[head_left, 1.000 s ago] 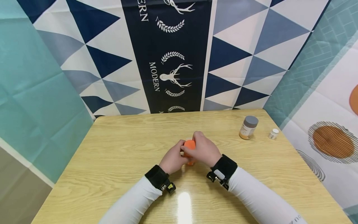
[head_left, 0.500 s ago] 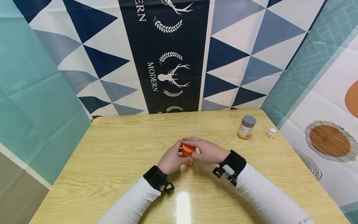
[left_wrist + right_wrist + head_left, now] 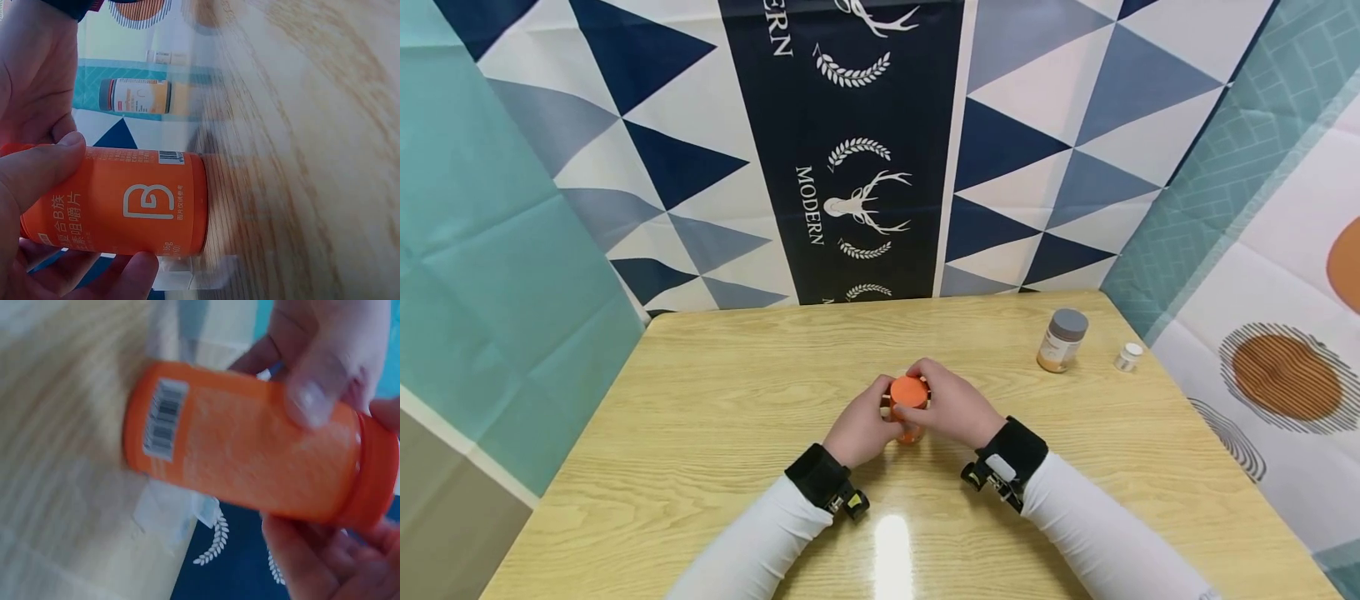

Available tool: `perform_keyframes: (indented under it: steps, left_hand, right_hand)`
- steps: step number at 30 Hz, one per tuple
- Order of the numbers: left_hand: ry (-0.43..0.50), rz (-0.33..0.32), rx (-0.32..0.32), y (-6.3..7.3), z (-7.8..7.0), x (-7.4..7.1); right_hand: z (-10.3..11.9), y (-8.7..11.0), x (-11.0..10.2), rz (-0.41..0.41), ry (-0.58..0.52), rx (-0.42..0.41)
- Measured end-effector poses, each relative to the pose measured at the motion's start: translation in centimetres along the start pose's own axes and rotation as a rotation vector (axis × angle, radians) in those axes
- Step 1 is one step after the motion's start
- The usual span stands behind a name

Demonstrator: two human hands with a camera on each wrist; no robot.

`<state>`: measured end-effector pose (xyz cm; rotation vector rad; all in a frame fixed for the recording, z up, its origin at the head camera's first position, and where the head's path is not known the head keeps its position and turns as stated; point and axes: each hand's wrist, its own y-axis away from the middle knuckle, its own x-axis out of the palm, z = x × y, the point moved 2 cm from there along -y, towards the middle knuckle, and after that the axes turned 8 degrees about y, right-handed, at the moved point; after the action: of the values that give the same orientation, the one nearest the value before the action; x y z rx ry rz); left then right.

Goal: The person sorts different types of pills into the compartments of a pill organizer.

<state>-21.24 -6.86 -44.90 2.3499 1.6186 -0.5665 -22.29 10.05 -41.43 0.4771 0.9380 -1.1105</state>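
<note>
An orange pill bottle (image 3: 910, 427) with white print and a barcode stands upright on the wooden table (image 3: 737, 392). My left hand (image 3: 859, 427) grips its body, with the thumb (image 3: 47, 169) across the label in the left wrist view. At the top, my right hand (image 3: 958, 406) holds the orange lid (image 3: 909, 391) between thumb and fingers. In the right wrist view the lid (image 3: 378, 472) sits on the bottle's end. A clear, whitish object (image 3: 178, 272) stands behind the bottle, mostly hidden.
A grey-lidded jar (image 3: 1062, 340) with a white and orange label stands at the back right. Beside it, near the table's right edge, is a small white bottle (image 3: 1128, 357). Patterned cloth (image 3: 850, 150) hangs behind the table.
Half a second ago my right hand had its fingers stretched over the bottle's top. Now they are curled round the lid again. My left hand keeps its grip on the body.
</note>
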Motion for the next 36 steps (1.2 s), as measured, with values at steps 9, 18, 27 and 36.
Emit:
perform_keyframes:
  steps: [9, 18, 27, 36]
  left_hand:
    - [-0.011, 0.012, 0.009, 0.1, 0.0, 0.1]
    - [0.003, -0.011, 0.008, 1.0, 0.4, -0.9]
    - [0.032, -0.01, 0.011, 0.6, 0.4, -0.6]
    - [0.04, 0.015, 0.023, 0.1, 0.1, -0.1]
  right_hand:
    - [0.0, 0.4, 1.2, -0.029, 0.032, -0.012]
    - [0.2, -0.6, 0.5, 0.23, -0.019, -0.264]
    - [0.2, -0.9, 0.7, 0.141, -0.101, -0.056]
    - [0.2, -0.3, 1.3, 0.016, 0.001, 0.066]
